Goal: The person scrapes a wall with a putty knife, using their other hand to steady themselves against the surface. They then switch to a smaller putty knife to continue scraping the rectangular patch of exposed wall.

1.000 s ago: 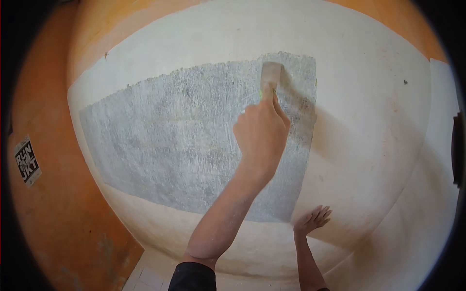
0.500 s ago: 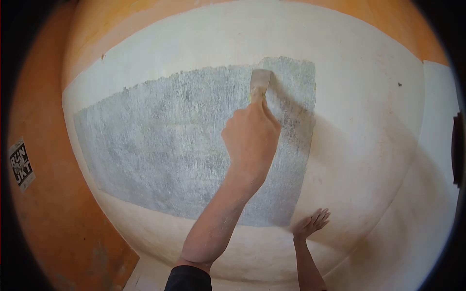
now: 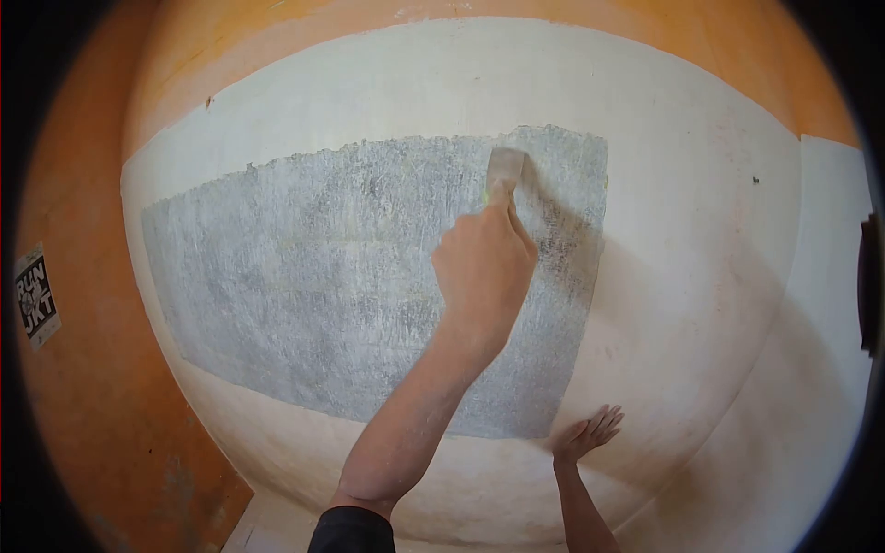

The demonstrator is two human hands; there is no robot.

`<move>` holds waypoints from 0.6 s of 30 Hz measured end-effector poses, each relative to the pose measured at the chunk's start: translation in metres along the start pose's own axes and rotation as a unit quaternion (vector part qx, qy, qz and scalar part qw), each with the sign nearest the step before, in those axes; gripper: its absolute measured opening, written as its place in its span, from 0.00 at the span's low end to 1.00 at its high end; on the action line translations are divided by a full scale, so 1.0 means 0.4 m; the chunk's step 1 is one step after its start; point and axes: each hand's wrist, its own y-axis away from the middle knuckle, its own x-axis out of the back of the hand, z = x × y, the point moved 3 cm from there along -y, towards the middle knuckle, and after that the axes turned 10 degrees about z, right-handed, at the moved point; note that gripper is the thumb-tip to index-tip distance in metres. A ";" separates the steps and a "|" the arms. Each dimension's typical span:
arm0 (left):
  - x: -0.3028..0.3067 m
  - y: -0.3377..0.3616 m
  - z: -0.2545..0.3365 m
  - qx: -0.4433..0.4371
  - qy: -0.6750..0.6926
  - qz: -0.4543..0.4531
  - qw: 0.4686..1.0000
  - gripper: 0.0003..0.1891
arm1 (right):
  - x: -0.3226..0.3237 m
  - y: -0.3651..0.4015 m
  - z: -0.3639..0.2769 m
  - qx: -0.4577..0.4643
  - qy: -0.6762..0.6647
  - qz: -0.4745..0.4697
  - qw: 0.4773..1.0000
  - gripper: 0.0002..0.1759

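Observation:
My left hand (image 3: 487, 276) is closed around the handle of a putty knife (image 3: 506, 164), one finger stretched up along it. The flat blade points upward and lies over the grey patch (image 3: 359, 276), just below its ragged top edge. Much of the handle is hidden by my fingers. Lower down, my right hand (image 3: 588, 435) rests against the cream wall (image 3: 682, 276), beside the patch's lower right corner. Its fingers are stretched out and nothing is in it.
Orange paint (image 3: 645, 20) runs above the cream area. At the left stands an orange wall (image 3: 101, 369) bearing a black and white sticker (image 3: 37, 297). A dark object (image 3: 868, 286) shows at the far right edge. The putty knife and arm cast shadows to the right.
The whole view has shifted a little, so the wall's upper part sits lower in the picture. The putty knife stays near the patch's top edge, and my right hand keeps its place on the wall.

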 end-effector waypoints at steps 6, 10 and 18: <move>-0.013 -0.043 0.011 -0.012 0.017 0.034 0.999 0.16 | 0.006 0.024 0.001 0.009 0.013 0.006 1.000 0.33; -0.013 -0.023 0.028 -0.003 0.011 -0.017 1.000 0.16 | -0.009 0.005 -0.008 0.019 -0.009 0.022 1.000 0.34; -0.024 -0.044 0.043 0.021 0.030 0.007 0.999 0.17 | -0.017 0.013 0.001 0.029 -0.016 0.022 0.999 0.33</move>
